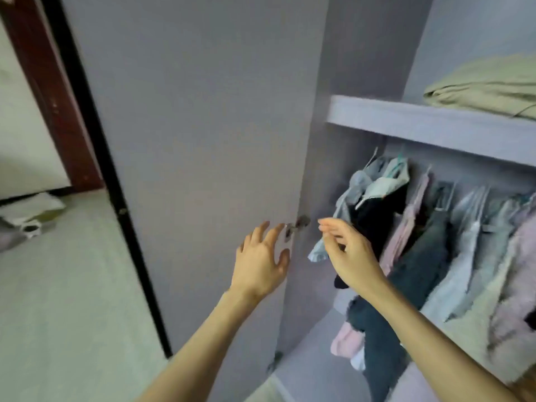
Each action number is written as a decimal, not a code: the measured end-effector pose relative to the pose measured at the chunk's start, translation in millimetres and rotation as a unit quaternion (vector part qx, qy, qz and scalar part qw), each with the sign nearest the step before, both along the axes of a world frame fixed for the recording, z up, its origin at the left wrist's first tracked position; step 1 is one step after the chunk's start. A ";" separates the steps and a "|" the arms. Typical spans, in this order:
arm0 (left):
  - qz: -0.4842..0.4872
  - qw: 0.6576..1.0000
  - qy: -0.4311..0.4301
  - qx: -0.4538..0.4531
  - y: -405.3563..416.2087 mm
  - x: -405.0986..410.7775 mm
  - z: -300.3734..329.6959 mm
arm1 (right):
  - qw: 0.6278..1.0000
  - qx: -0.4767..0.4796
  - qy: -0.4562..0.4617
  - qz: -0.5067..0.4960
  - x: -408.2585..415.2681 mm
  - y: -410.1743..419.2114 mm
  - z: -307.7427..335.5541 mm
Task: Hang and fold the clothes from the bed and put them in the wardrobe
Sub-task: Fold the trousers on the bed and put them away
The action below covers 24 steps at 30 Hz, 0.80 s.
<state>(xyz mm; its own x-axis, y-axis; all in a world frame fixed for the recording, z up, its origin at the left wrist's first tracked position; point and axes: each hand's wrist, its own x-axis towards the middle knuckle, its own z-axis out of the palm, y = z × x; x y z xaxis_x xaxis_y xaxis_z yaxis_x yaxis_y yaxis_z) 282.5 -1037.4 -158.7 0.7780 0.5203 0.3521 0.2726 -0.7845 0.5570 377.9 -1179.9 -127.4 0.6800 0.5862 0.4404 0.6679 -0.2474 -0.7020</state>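
both hands [301,256] spread, empty; open door [203,140] left, hanging clothes [420,242] right.

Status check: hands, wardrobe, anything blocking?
Left hand open, empty, by the wardrobe door. Right hand open, empty, before the hanging clothes. Nothing blocking.

A folded beige cloth [490,85] lies on the wardrobe shelf [406,123].

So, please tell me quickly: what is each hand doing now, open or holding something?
Left hand: open, fingers spread, holding nothing, by the wardrobe door.
Right hand: open, fingers straight, holding nothing, before the hanging clothes.
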 end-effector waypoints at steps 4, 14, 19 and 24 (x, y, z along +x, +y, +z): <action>0.121 0.983 0.069 -0.120 22.8 -121.0 -100.7 | 0.971 -0.182 0.080 0.134 -63.4 59.4 -82.5; 0.473 0.854 0.044 -0.212 121.2 -407.4 -147.1 | 0.790 -0.356 0.111 0.486 -318.2 250.6 -157.6; 0.560 0.805 0.016 -0.195 173.6 -518.3 -133.9 | 0.762 -0.336 0.099 0.545 -421.7 343.3 -151.5; 0.627 0.745 -0.009 -0.228 198.4 -604.0 -141.7 | 0.713 -0.364 0.112 0.589 -502.2 412.5 -166.0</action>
<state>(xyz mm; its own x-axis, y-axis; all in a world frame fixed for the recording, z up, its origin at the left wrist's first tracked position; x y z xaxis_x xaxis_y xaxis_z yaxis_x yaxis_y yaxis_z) -321.5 -839.0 -300.5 -0.4227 0.9028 -0.0794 0.6205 0.3522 0.7006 -124.3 -767.5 -293.5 -0.4673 0.8260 -0.3153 0.6052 0.0390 -0.7951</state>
